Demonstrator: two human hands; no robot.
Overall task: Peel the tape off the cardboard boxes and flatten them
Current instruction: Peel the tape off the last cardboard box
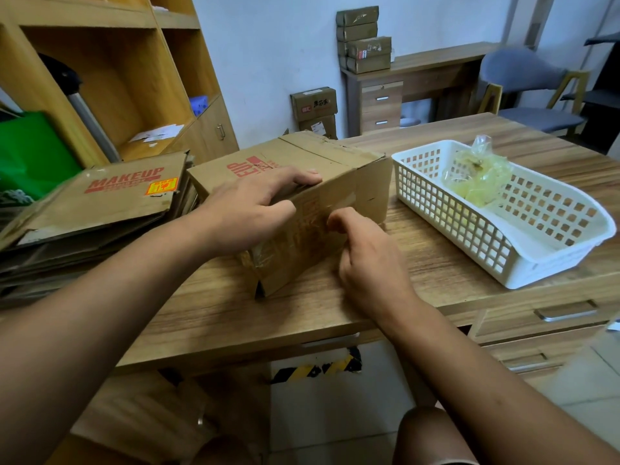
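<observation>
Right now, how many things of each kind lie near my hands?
Cardboard box, not yet flattened: 1
Stack of flattened cardboard: 1
White basket: 1
Wad of peeled tape: 1
Total: 4

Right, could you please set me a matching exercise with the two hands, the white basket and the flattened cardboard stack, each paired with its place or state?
Things:
1. left hand
2. right hand
3. white basket
4. flattened cardboard stack

Places or states:
A. holds a wad of peeled tape
B. lies to the left of the cardboard box
C. rests on top of the box
D. fingers curled, pinching at the tape strip on the box's near side

Pairs: 1-C; 2-D; 3-A; 4-B
</observation>
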